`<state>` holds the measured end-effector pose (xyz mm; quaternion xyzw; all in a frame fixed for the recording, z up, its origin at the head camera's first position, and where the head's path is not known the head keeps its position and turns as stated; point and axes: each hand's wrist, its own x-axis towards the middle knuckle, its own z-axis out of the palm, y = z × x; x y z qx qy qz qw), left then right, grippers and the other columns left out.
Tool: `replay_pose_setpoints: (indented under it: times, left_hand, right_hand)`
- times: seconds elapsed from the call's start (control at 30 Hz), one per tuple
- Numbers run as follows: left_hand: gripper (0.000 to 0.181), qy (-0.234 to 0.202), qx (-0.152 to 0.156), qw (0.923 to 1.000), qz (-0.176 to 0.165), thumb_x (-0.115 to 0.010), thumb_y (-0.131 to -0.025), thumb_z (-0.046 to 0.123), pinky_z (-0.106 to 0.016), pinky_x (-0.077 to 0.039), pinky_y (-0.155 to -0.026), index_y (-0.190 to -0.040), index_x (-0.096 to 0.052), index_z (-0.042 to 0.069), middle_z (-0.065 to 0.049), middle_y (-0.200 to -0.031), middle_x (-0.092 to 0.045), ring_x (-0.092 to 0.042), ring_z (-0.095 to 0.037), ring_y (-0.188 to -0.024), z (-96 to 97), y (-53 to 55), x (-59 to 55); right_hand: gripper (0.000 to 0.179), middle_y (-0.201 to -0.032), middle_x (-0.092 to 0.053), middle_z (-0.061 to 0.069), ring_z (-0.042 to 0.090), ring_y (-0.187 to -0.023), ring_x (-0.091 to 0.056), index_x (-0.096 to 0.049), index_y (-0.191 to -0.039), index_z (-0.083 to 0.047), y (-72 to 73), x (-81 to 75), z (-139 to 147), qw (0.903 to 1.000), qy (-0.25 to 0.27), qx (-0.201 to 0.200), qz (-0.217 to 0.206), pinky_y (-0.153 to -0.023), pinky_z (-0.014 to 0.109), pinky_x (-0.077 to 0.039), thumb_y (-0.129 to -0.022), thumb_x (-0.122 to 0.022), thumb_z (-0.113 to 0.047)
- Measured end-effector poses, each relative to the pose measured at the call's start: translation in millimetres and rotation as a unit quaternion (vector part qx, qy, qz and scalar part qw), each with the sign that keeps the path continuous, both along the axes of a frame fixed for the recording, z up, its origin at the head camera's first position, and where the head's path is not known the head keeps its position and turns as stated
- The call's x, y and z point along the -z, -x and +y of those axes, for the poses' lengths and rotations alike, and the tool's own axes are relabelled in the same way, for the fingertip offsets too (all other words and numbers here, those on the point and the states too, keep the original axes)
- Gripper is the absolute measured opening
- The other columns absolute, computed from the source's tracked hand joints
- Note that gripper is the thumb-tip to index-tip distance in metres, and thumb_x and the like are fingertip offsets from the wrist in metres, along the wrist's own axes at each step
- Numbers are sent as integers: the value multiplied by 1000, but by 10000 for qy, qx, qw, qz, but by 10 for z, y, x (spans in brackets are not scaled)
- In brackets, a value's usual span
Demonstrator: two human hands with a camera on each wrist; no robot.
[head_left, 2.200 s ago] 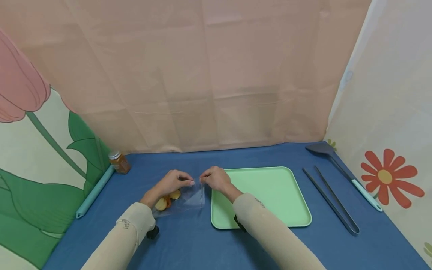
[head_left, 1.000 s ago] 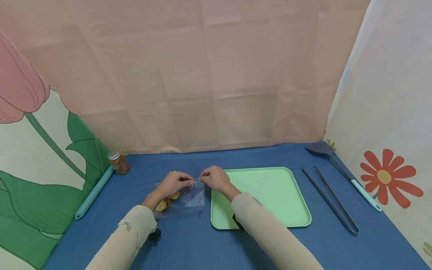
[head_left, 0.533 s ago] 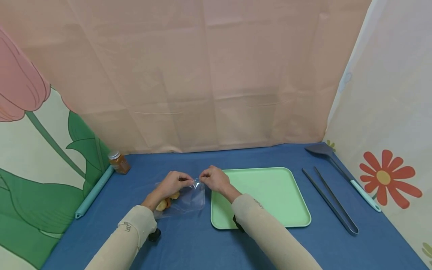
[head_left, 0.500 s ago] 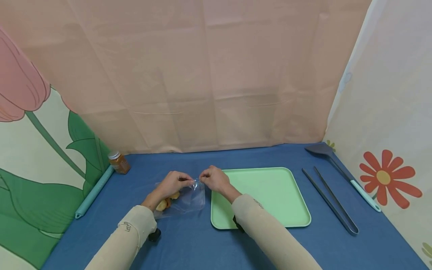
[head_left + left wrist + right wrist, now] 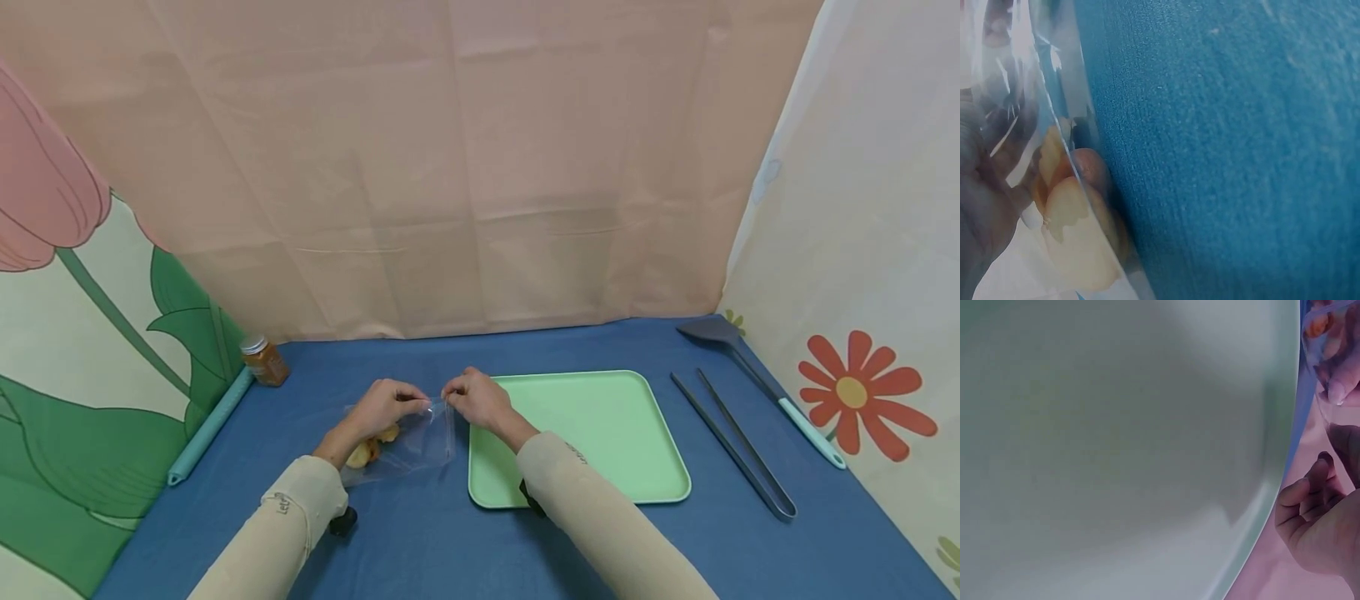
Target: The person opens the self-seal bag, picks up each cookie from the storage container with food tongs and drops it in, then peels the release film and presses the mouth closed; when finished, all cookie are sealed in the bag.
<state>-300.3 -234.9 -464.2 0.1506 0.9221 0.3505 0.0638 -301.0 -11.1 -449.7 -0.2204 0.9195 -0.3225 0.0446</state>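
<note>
A clear plastic bag (image 5: 429, 443) hangs low over the blue cloth, left of the green tray. Inside it are several pale yellow and orange-brown food pieces (image 5: 363, 454), partly hidden by my left wrist; their exact kind is unclear. My left hand (image 5: 378, 408) pinches the bag's upper edge between thumb and fingers. Close beside it, my right hand (image 5: 482, 398) pinches the same edge near the corner. The left wrist view shows the food pieces (image 5: 1079, 237) through shiny film. In the right wrist view my right hand (image 5: 1329, 531) has its fingers curled.
The green tray (image 5: 592, 433) lies under my right forearm. Tongs (image 5: 738, 450) and a spatula (image 5: 776, 396) with a pale green handle lie to the right. At the far left stand a lidded jar (image 5: 266, 363) and a rolled teal item (image 5: 212, 427).
Both hands keep their hold at nearly the same place. Compared with the earliest frame, my left wrist has shifted slightly right, and the bag's film has moved a little.
</note>
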Motion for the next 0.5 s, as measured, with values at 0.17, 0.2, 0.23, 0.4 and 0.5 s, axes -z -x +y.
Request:
replay_pose_setpoints:
  times: [0.17, 0.2, 0.23, 0.4, 0.5]
  left_hand:
    - [16, -14, -4, 10000, -37, -69, -97, 30, -31, -54, -73, -103, -80, 20, 5, -100, -75, -66, -11, -86, 6, -2, -8]
    - [15, -17, -12, 10000, -34, -68, -97, 29, -31, -54, -72, -103, -80, 21, 5, -100, -75, -66, -12, -85, 10, -7, -13]
    - [15, -20, -2, 10000, -21, -68, -97, 29, -31, -54, -72, -103, -80, 20, 5, -100, -75, -67, -12, -85, 12, -11, -15]
    - [14, -10, 33, 9999, 100, -69, -96, 31, -31, -54, -70, -101, -80, 23, 6, -98, -75, -67, -14, -84, 15, -27, -1]
    - [15, -5, 64, 9999, 160, -69, -96, 32, -30, -53, -70, -101, -80, 23, 6, -98, -76, -67, -14, -84, 14, -29, -3]
  right_hand:
    - [18, -100, -59, 0, 11, -73, -53, -78, -110, -21, 16, -10, 10, 10000, -70, 18, -63, -56, 25, -41, -100, -64, -26]
    - [17, -100, -60, 0, 10, -72, -53, -79, -108, -21, 20, -8, 7, 10000, -77, 31, -50, -55, 25, -41, -99, -66, -28]
    - [17, -100, -60, -1, 10, -71, -53, -79, -106, -22, 23, -3, 0, 9999, -94, 47, -22, -54, 25, -41, -98, -67, -29]
    - [16, -101, -61, -1, 9, -72, -54, -80, -100, -23, 25, 16, -36, 9996, -204, 87, 186, -55, 25, -43, -97, -66, -29]
    - [18, -101, -61, 0, 9, -74, -54, -80, -101, -21, 22, 17, -46, 9994, -233, 33, 255, -56, 25, -43, -99, -63, -26]
